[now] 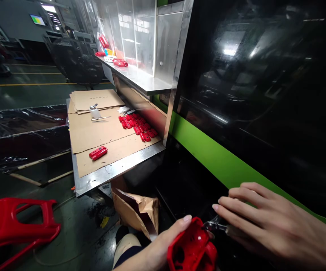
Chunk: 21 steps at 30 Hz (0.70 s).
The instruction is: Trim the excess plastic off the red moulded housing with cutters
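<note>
At the lower right, my left hand is closed around a red plastic housing with its hollow inside facing up. My right hand grips a pair of metal nippers, and their jaws touch or nearly touch the upper right edge of the housing. The handles are mostly hidden under my fingers. Away to the left, a red plastic part lies alone on the cardboard-covered table. Several similar red parts lie grouped along the table's right side.
On the cardboard stand a dispenser bottle and tweezers. A metal shelf overhangs the table's right side. Below is an open paper bag. A red stool stands left; a black and green machine rises on the right.
</note>
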### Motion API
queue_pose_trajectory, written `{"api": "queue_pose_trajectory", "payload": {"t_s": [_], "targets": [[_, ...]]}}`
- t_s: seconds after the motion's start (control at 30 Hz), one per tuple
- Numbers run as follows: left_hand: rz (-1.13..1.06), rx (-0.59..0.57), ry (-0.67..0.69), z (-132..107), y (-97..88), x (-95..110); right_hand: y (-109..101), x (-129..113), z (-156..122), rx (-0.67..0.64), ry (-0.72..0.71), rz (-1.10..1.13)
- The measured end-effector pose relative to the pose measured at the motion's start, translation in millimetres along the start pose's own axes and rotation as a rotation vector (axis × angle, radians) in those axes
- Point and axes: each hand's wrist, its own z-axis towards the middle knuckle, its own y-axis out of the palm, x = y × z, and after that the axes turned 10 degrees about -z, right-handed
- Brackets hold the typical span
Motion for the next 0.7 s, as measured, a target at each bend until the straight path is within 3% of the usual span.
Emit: {"api": "queue_pose_trajectory", "payload": {"t_s": [0.17, 0.37, 0.6, 0.7], "targets": [[-0.032, 0.029, -0.008, 1, 11.0, 12, 0, 8, -2, -0.082, -0.006, 0.094], [-0.059, 0.034, 0.015, -1, 23.8, 26, -4, 5, -3, -0.052, -0.038, 0.029], [-0.051, 0.054, -0.033, 4, 16.9, 12, -6, -7, -2, -0.057, -0.082, -0.13], [-0.04, 0.127, -0.1, -4, 18.7, 8, -6, -9, -4, -0.081, -0.08, -0.141]]}}
